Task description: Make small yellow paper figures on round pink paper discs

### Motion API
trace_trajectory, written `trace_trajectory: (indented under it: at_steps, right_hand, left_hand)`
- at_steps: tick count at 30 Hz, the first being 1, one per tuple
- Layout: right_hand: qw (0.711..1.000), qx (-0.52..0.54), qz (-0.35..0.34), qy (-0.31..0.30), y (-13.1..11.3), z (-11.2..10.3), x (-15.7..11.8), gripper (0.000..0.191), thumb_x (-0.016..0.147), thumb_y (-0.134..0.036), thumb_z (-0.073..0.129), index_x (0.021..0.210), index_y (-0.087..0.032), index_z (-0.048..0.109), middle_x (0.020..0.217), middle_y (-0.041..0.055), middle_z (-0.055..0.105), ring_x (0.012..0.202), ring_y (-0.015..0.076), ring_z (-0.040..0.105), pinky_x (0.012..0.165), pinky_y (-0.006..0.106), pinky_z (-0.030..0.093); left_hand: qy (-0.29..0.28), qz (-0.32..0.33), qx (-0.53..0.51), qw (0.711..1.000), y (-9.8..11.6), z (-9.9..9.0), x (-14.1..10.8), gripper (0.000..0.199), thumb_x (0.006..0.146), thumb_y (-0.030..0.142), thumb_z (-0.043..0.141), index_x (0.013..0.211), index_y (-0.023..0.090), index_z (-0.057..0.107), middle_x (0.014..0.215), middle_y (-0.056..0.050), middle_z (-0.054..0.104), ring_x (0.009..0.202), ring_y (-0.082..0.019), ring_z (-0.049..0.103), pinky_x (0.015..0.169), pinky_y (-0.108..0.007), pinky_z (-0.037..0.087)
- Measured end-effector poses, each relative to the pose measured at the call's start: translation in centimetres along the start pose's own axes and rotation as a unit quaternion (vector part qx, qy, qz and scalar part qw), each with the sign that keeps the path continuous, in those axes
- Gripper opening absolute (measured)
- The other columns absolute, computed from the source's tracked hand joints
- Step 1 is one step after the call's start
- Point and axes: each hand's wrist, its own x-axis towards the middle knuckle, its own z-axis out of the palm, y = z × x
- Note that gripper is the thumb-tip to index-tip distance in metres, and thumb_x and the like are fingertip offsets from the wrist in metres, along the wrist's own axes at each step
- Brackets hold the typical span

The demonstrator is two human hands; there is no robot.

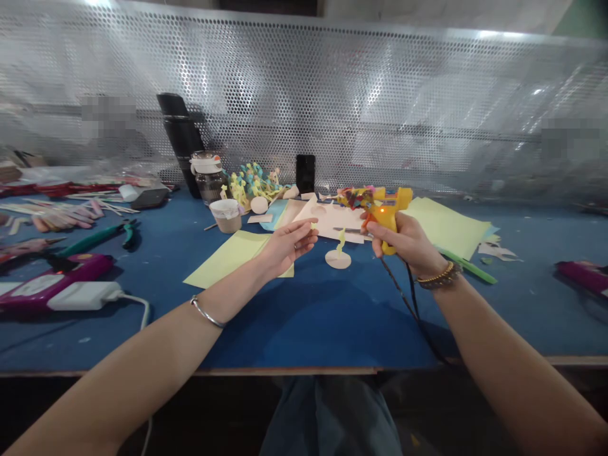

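My right hand [413, 244] is wrapped round the handle of a yellow hot glue gun [389, 218]. An orange light glows on its side, and colourful scraps cling round its nozzle end, which points left. Between the fingertips of my left hand [289, 246] is a small yellow paper piece [314, 225], too small to make out in detail. On the table between the hands stands a pale round disc [338, 259] with an upright, twisted yellow-green paper strip [341, 239] on it.
Yellow paper sheets [223, 256] lie beneath my left forearm, with more yellow sheets [446, 221] at right. Behind are a phone [305, 173], a paper cup [226, 216], a jar [209, 177] and a black bottle [180, 139]. Green pliers [95, 239] and a purple power strip [61, 278] lie left.
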Motion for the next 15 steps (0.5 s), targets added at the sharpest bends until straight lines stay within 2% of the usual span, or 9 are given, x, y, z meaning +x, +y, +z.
trace_trajectory:
  at_steps: [6, 11, 15]
  right_hand:
    - [0.994, -0.050, 0.029, -0.088, 0.03, 0.63, -0.52, 0.035, 0.085, -0.049, 0.057, 0.074, -0.016, 0.064, 0.046, 0.0003, 0.056, 0.047, 0.0114, 0.049, 0.050, 0.026, 0.041]
    - [0.992, -0.039, 0.021, -0.117, 0.25, 0.59, -0.60, 0.038, 0.087, -0.049, 0.054, 0.098, -0.015, 0.067, 0.047, -0.0019, 0.056, 0.046, 0.0118, 0.051, 0.051, 0.026, 0.043]
    - [0.992, -0.038, 0.018, -0.117, 0.43, 0.58, -0.57, 0.038, 0.086, -0.049, 0.056, 0.098, -0.014, 0.065, 0.051, -0.0025, 0.059, 0.043, 0.0096, 0.051, 0.049, 0.024, 0.041]
  left_hand:
    - [0.013, 0.002, -0.003, 1.000, -0.11, 0.06, 0.16, 0.013, 0.084, 0.018, 0.065, 0.095, 0.016, 0.070, 0.080, -0.005, 0.070, 0.068, -0.009, 0.064, 0.070, -0.022, 0.051]
    - [0.006, 0.003, -0.005, 1.000, -0.17, -0.01, 0.25, 0.013, 0.083, 0.016, 0.065, 0.094, 0.018, 0.071, 0.084, -0.006, 0.072, 0.072, -0.010, 0.066, 0.072, -0.024, 0.051]
    - [0.006, 0.007, -0.006, 1.000, -0.11, 0.10, 0.06, 0.011, 0.083, 0.017, 0.065, 0.092, 0.018, 0.071, 0.087, -0.006, 0.073, 0.074, -0.010, 0.066, 0.073, -0.023, 0.050]
